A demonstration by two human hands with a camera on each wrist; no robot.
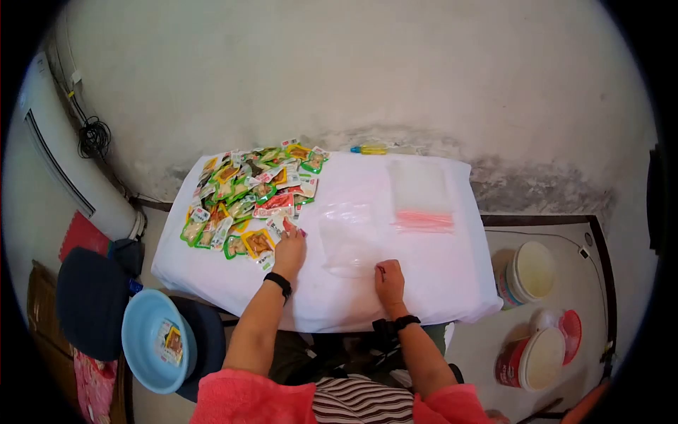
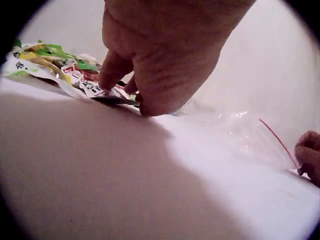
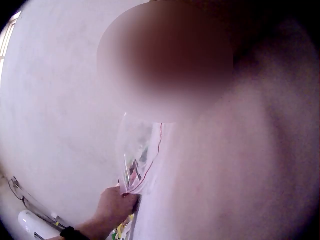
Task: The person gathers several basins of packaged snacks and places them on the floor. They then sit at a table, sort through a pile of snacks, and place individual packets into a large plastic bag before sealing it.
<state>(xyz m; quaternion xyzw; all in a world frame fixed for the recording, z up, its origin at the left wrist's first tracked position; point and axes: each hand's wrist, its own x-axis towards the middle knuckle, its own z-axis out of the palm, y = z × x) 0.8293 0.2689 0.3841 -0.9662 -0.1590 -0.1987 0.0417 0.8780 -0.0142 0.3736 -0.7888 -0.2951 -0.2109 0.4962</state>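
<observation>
At far left, a light blue basin [image 1: 130, 343] sits beside the surface [image 1: 445, 275], with packets [image 1: 169, 344] inside it. On the surface's left half spreads a pile of colourful food packets [image 1: 240, 201], overlapping up to the back edge. At the pile's near right edge is the left hand [image 1: 288, 253], thumb and fingers drawn narrow on the edge of 1 packet [image 2: 116, 101]. Just right of that hand, between the 2 hands, 1 clear bag [image 1: 346, 237] lies on the white cloth. A yellow-and-blue object [image 1: 369, 150] lies behind it at the back edge. The right hand [image 1: 390, 286] is at the bag's near right corner, fingers curled, holding its red-lined edge. Beyond that hand, farther back, rests a stack of clear bags [image 1: 419, 187] with reddish edges, apart from both hands. At far right, buckets [image 1: 534, 272] stand on the floor.
</observation>
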